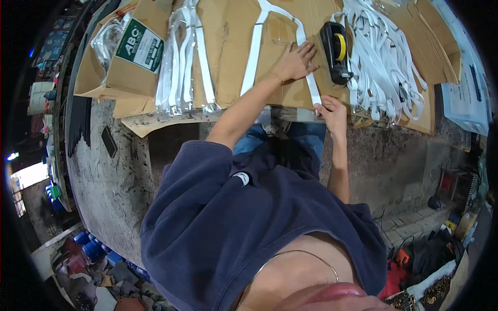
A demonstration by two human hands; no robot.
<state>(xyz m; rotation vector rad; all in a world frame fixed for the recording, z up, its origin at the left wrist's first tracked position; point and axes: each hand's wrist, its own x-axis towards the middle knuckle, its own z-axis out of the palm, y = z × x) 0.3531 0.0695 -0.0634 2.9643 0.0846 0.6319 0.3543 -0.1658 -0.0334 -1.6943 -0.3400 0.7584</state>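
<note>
A pair of white suspenders (252,57) lies spread on the cardboard-covered table (228,57), its straps joining at a Y near the far edge. My left hand (295,63) rests flat with fingers apart, partly over the right strap. At that strap's near end, my right hand (333,115) pinches the tip, where a small metal clip shows beside the thumb. Just right of my left hand stands a black tape dispenser (327,44) with a yellow core.
More white suspenders (376,62) lie heaped at the right, before an open carton (433,44). Suspenders in transparent plastic (179,67) lie left, next to a box (116,85) with a green label. A pale blue bin (464,103) sits far right. A phone-like dark slab (109,141) is lower left.
</note>
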